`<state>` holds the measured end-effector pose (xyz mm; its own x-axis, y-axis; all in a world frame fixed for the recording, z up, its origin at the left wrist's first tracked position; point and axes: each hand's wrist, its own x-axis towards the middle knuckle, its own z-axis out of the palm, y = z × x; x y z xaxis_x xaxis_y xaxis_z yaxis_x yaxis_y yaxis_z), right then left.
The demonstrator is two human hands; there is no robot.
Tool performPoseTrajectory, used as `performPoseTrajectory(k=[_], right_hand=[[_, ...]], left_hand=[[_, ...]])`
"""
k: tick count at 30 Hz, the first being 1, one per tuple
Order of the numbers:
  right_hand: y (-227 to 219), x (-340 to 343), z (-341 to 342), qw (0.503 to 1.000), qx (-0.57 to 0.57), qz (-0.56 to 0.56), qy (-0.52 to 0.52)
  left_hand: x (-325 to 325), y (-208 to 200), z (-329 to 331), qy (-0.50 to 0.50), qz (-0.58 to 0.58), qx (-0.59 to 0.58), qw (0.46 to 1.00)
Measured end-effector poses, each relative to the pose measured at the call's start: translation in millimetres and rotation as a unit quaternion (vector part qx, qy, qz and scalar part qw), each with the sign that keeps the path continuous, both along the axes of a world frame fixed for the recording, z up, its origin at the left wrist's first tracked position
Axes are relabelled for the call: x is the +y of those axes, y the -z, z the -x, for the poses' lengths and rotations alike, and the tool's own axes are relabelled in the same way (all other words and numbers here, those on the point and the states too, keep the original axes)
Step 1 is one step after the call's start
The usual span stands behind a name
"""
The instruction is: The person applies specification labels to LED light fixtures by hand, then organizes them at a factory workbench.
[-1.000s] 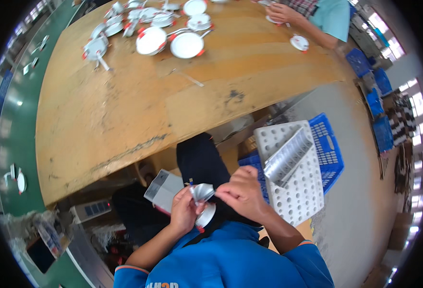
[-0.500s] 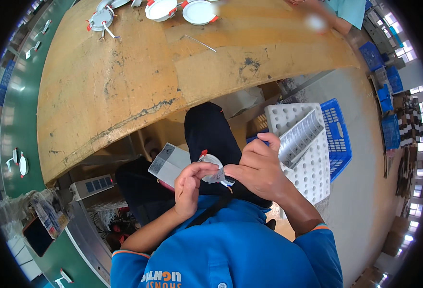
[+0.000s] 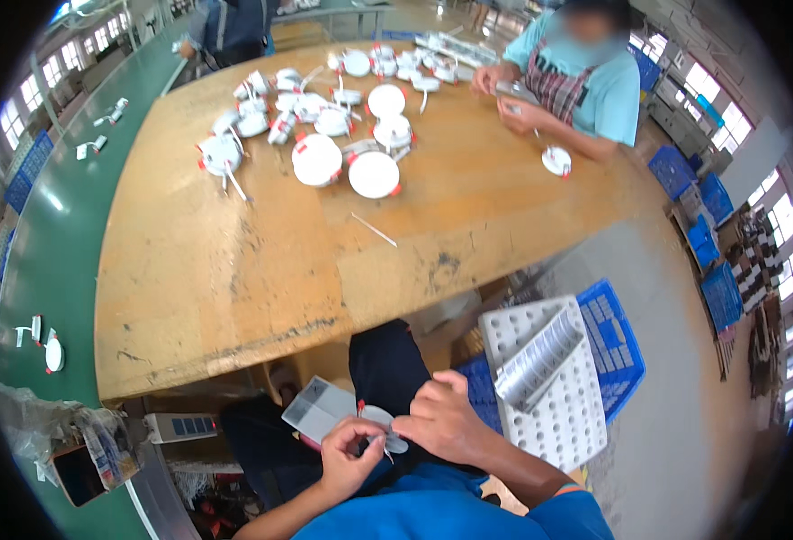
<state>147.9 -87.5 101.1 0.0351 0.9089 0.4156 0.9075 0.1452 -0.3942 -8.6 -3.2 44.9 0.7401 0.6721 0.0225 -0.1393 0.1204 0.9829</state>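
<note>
Over my lap, a small round white downlight point(image 3: 377, 416) with red clips sits between my two hands, partly covered by fingers. My left hand point(image 3: 348, 463) is closed, thumb and forefinger pinched at its near side, where a short pale wire hangs down. The right hand point(image 3: 446, 421) grips the other side with fingers curled and thumb pressed in. A grey, flat piece by the fingertips is too small to make out. Beside my left hand, a pale box with a clear grey top point(image 3: 320, 409) rests on my leg.
A wooden table point(image 3: 225, 297) spreads ahead, bearing many downlights point(image 3: 316, 160) and a thin metal rod point(image 3: 375, 229). To my right, a silver label sheet point(image 3: 538, 360) lies on a white holed foam tray point(image 3: 569, 441) over a blue basket point(image 3: 619, 346). Across sits a co-worker point(image 3: 608, 99).
The view has tilted up, showing more of the table and the co-worker. Both hands stay at the downlight; my left fingers have curled into a tighter pinch.
</note>
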Motion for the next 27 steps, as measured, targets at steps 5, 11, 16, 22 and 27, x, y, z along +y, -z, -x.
performPoseTrajectory(k=[5, 11, 16, 22, 27], right_hand=[[-6.8, -2.7, 3.2, 1.000, -0.014, 0.003, 0.006], [-7.0, 9.1, 10.4, 0.997, 0.032, -0.039, 0.053], [-2.0, 2.9, 17.8, 0.975, 0.146, 0.030, 0.163], [41.1, 1.3, 31.7, 0.866, 0.479, 0.094, 0.105], [78.3, 12.3, 38.9, 0.869, 0.471, 0.139, 0.057]], left_hand=[[2.9, -13.2, 4.2, -0.026, -0.204, 0.044, 0.978], [2.8, -10.9, 16.6, -0.097, -0.129, 0.076, 0.984], [1.4, -0.3, 23.0, -0.122, -0.035, 0.037, 0.991], [18.0, -6.3, 23.2, -0.146, -0.106, 0.115, 0.977], [31.0, -23.4, 4.6, -0.123, 0.047, 0.044, 0.990]])
